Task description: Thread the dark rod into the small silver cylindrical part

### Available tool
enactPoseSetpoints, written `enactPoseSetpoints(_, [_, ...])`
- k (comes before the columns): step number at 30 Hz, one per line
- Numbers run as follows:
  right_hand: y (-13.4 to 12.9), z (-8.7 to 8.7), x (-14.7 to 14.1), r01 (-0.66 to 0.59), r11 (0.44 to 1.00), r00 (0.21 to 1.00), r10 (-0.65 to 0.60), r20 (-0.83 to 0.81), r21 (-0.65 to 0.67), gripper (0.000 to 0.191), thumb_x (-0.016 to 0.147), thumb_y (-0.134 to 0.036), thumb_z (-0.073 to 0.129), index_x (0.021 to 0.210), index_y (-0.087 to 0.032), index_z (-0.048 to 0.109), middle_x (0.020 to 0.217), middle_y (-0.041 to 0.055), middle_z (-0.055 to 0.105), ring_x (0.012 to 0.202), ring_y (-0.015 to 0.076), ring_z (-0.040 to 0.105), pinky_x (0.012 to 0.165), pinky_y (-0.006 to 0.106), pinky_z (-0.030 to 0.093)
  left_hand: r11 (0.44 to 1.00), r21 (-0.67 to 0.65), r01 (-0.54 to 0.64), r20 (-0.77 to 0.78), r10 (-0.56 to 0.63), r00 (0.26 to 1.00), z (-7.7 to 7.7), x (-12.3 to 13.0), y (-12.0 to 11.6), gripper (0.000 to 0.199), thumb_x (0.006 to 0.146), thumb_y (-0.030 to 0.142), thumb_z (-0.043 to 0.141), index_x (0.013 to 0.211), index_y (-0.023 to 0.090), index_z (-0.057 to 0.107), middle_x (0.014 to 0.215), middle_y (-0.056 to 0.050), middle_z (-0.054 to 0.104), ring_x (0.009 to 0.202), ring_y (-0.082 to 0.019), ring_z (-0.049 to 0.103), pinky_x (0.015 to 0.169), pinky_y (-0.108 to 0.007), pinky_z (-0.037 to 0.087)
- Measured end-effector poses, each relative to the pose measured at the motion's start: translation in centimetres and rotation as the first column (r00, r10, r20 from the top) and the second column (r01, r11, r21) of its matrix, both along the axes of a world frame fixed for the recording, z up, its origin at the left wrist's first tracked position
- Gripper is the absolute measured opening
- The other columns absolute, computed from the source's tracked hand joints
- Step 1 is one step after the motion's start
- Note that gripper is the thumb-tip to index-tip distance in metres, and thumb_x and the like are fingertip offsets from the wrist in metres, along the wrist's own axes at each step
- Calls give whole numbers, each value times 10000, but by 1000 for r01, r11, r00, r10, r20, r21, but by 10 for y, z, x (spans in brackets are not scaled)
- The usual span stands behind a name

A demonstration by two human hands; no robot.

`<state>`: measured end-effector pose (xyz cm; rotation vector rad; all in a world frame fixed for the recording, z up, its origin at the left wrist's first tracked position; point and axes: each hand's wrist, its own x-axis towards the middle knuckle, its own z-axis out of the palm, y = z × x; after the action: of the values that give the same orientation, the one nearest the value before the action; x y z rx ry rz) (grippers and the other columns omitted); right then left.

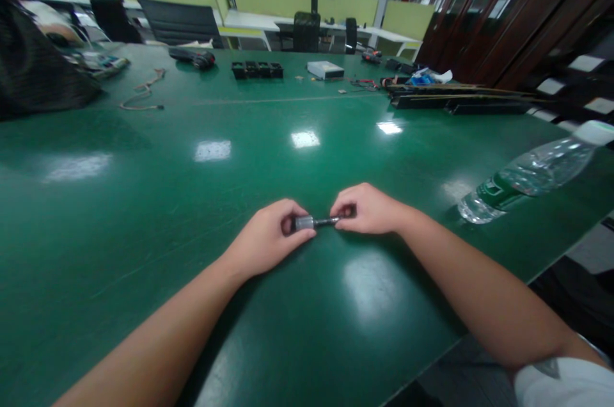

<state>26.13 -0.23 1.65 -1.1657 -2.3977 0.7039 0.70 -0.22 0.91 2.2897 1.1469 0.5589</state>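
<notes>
Low over the green table (268, 176), my left hand (271, 234) grips a short cylinder (304, 223), clear or grey with a dark end, between thumb and fingers. A thin dark rod (325, 221) runs from the cylinder's right end to my right hand (367, 208). The fingertips of my right hand are pinched on the rod's other end. Cylinder and rod lie in one line, nearly level; whether they are one piece I cannot tell. Curled fingers hide both outer ends.
A clear plastic bottle (522, 183) with a green label stands at the right. Toward the back are a cable (144, 90), a black slotted part (258, 70), a white box (325, 70) and dark bars (422, 100). A dark bag (43, 68) sits at the far left.
</notes>
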Motion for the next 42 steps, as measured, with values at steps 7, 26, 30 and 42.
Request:
enactPoseSetpoints(7, [10,6,25,142,978,989,-135,55,-152,191,722,-222,771,897,-147,778,767,30,721,669,121,640,637,226,485,1000,3,1,-11,-1,1000,0,-3,1,314,840,487,670,970,201,683,741,5,604,649,-161,557,607,-274,414])
enactPoseSetpoints(26, [1,-8,-16,46,999,995,-46,-89,-3,201,783,-278,769,938,-151,779,811,32,710,709,115,623,659,223,447,1000,17,-3,-5,3,1000,0,-1,2,286,813,447,688,954,199,681,731,6,608,646,-160,566,608,-272,418])
enactPoseSetpoints(30, [0,-13,-26,-8,1000,992,10,-124,16,210,769,-223,767,967,-154,767,839,29,706,743,121,627,680,221,454,1000,20,0,-4,1,1000,0,0,2,290,795,434,705,962,199,682,728,6,597,649,-163,563,606,-271,413])
enactPoseSetpoints(42, [1,-15,-24,-10,995,996,18,-85,101,171,827,-219,718,979,-151,759,885,43,718,786,129,636,712,226,450,1000,1,2,11,-2,1000,4,1,1,297,848,460,642,967,192,689,743,-3,620,641,-157,561,604,-271,421])
